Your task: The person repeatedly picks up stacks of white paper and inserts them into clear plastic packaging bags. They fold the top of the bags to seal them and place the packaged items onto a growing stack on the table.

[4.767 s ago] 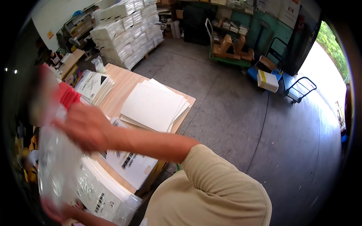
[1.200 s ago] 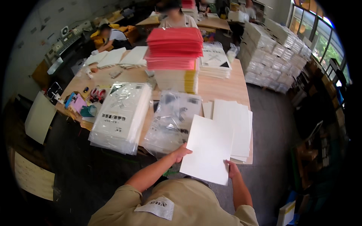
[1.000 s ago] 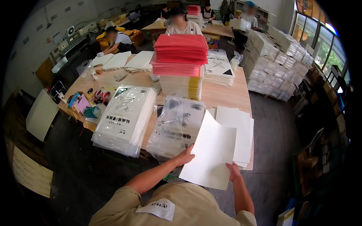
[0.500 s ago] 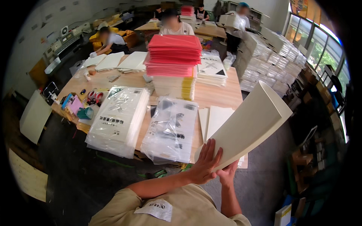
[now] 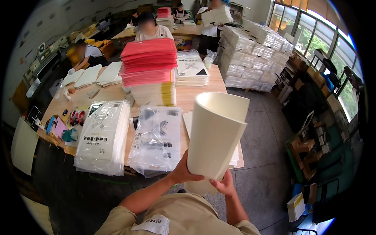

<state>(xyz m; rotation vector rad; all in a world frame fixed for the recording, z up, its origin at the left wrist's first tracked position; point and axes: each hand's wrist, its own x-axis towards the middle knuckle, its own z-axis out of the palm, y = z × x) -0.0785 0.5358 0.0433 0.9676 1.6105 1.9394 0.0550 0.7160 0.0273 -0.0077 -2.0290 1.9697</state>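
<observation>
Upright before me stands a sheaf of thick cream-white paper (image 5: pixel 211 145), bent into an open roll. My left hand (image 5: pixel 185 170) is closed round its lower left side. On the lower right, my right hand (image 5: pixel 224 183) grips it with the thumb on the front; its other fingers are mostly hidden behind the paper. Loose white sheets (image 5: pixel 188 122) lie on the table just behind the roll and are partly covered by it. Left of the roll is a clear plastic bag with a printed cover (image 5: pixel 156 143), and beside that a pile of plastic-wrapped paper packs (image 5: pixel 101 137).
A tall stack of red and pink folders (image 5: pixel 149 58) stands mid-table (image 5: pixel 213 80). Tape rolls (image 5: pixel 77 114) and small boxes sit at the left edge. Wrapped packs form a large block (image 5: pixel 250 58) on the floor. Several people work beyond, one carrying a white pack (image 5: pixel 216 16).
The paper sheaf has swung from leaning right to nearly upright and curled into a rounder roll. My left hand has gone from lying flat on it to gripping its side. My view has turned right.
</observation>
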